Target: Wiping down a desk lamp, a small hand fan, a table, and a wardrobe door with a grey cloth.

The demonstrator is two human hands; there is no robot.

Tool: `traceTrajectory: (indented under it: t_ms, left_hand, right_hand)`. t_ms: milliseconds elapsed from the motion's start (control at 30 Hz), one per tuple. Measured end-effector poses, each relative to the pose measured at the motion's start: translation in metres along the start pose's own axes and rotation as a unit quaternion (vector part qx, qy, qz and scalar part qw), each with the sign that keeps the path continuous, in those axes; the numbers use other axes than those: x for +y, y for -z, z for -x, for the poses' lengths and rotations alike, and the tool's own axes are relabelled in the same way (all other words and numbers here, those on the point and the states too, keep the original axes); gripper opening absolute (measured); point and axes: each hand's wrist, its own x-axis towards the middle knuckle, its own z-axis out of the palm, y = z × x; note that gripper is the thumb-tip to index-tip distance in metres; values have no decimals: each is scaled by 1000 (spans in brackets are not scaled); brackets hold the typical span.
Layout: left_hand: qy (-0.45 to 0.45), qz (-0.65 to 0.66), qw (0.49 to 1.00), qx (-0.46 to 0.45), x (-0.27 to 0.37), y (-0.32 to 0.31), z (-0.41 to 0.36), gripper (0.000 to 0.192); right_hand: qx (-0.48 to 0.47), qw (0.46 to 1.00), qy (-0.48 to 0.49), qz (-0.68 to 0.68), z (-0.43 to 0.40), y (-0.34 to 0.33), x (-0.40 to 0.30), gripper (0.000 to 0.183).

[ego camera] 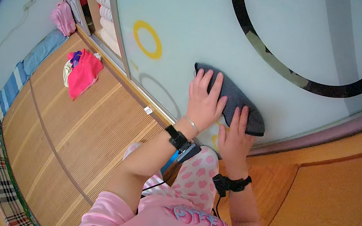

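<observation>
A dark grey cloth (237,95) with black edging lies spread against the pale glass sliding wardrobe door (184,9). My left hand (203,99) presses its upper left part, fingers laid flat over the fabric. Lower down and to the right, my right hand (237,137) holds the cloth's bottom edge against the glass with its fingertips. Part of the cloth is hidden under my fingers. Yellow rings and a large black ring (335,91) decorate the door; a stretch of the black ring is worn to pale green.
Folded bedding (107,25) shows through the wardrobe opening at upper left. Pink and cream cloths (83,73) lie on the slatted mat (92,127). A pink bag (64,18) rests in the corner. Orange-brown wooden furniture (334,203) stands at right. Black cables hang by my arms.
</observation>
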Motion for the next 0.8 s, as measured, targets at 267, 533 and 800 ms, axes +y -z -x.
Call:
traceTrajectory:
  t_ms: [267,533,800]
  left_hand:
    - [-6,30,998,-53,-2,-6,-12,70]
    - [-27,5,999,18,5,3,-70,74]
    - [55,6,992,-117,-34,-29,40,75]
  right_hand:
    - [17,999,29,32,-15,3,10,65]
    - [121,986,-37,111,-91,50,-19,51]
    - [1,997,75,-12,-26,-26,7,49]
